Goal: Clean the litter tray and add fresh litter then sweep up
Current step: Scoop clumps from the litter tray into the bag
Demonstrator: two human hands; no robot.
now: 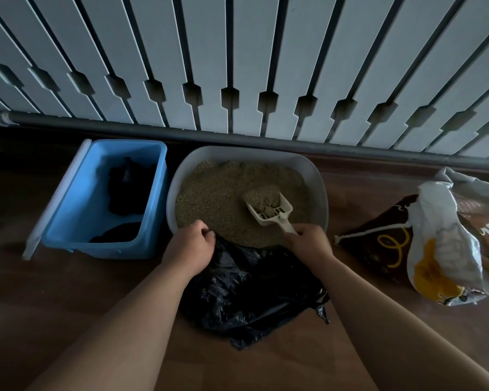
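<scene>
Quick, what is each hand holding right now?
The left hand grips the black bag at its edge.
The right hand grips the litter scoop by its handle.

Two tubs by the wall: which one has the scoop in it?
The pale rounded litter tray, right of the blue bin: the right hand holds the scoop in its litter.

Dim rm, light low & bluish. Grey pipe (237,138) runs across the back. Above it: pale slatted panels (239,52) w/ dark notched gaps. Below it: brown wood-look floor (378,328), darkest nr the pipe.
</scene>
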